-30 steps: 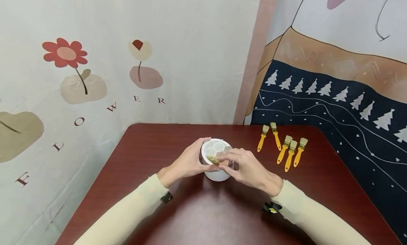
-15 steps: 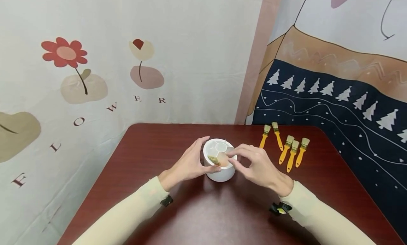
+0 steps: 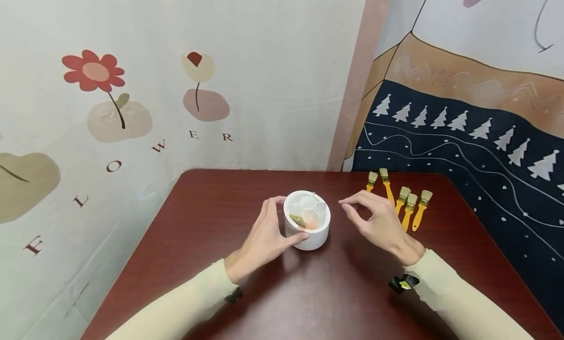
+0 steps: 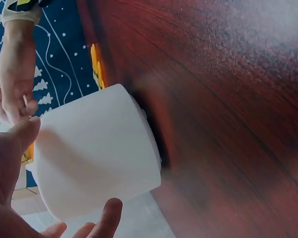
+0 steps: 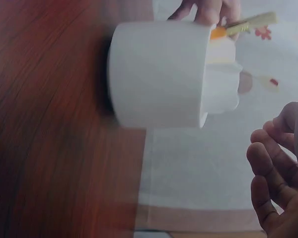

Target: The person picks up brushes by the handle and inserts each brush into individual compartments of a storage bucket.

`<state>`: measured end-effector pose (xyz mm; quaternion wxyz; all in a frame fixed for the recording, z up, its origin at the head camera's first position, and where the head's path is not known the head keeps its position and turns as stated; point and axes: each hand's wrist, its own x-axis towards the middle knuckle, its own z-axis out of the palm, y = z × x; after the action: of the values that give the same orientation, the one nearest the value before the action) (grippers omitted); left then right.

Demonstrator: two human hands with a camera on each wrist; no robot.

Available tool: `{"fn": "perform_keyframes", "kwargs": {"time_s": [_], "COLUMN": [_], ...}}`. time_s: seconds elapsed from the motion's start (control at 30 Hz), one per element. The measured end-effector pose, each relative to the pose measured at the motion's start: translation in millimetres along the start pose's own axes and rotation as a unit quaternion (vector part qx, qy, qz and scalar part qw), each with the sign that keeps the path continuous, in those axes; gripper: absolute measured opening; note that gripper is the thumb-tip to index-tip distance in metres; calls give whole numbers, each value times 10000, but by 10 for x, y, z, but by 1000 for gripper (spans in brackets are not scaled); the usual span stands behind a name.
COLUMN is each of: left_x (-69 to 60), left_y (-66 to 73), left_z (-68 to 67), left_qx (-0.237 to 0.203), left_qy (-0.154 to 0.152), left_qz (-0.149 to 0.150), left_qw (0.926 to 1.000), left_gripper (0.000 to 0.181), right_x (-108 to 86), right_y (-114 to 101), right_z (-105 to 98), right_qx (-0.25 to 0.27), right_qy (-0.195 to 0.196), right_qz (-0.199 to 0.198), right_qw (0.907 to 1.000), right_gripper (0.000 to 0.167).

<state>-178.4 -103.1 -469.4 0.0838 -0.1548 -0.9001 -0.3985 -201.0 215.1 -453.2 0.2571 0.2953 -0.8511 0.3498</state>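
Observation:
A white round holder (image 3: 316, 239) with several compartments stands upright on the table. My left hand (image 3: 263, 238) grips its left side, thumb across the front and fingers round the back. One paintbrush (image 3: 297, 220) leans in a front compartment, bristles up; the right wrist view shows its bristles (image 5: 256, 21) above the rim, with most of its handle hidden inside. To the right of the holder, my right hand (image 3: 382, 227) hovers apart from it, thumb and index fingertips close together and nothing visible between them. In the right wrist view its fingers (image 5: 268, 166) are loosely bent.
Several more paintbrushes with yellow handles lie at the table's back right, one paintbrush (image 3: 421, 211) at the outer side. My right hand partly covers some of them. The dark red table (image 3: 211, 198) backs onto a printed cloth wall (image 3: 273, 85).
My right hand has let go of the paintbrush in the holder and moved right towards the other brushes. My left hand stays on the holder.

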Motion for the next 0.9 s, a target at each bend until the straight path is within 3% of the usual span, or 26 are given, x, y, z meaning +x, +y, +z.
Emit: {"fn": "perform_keyframes", "kwargs": {"time_s": [0.37,0.63,0.9], "left_x": [67,76,80], "left_y": [89,81,23], "left_z": [-4,-8,-19], "left_qx": [58,94,101], "left_qy": [148,89,36], "left_qz": [26,-23,228], "left_qw": [9999,9999,9997], "left_gripper": [98,96,97], "right_x": [31,60,58], "right_y": [281,480,630], "right_z": [-131,-177,-165], "right_qx": [-629,-681,-687], "right_qy": [87,59,3], "right_qz": [489,888,1120], "right_qw": [9968,9937,9913], "right_gripper": [17,17,18]}}
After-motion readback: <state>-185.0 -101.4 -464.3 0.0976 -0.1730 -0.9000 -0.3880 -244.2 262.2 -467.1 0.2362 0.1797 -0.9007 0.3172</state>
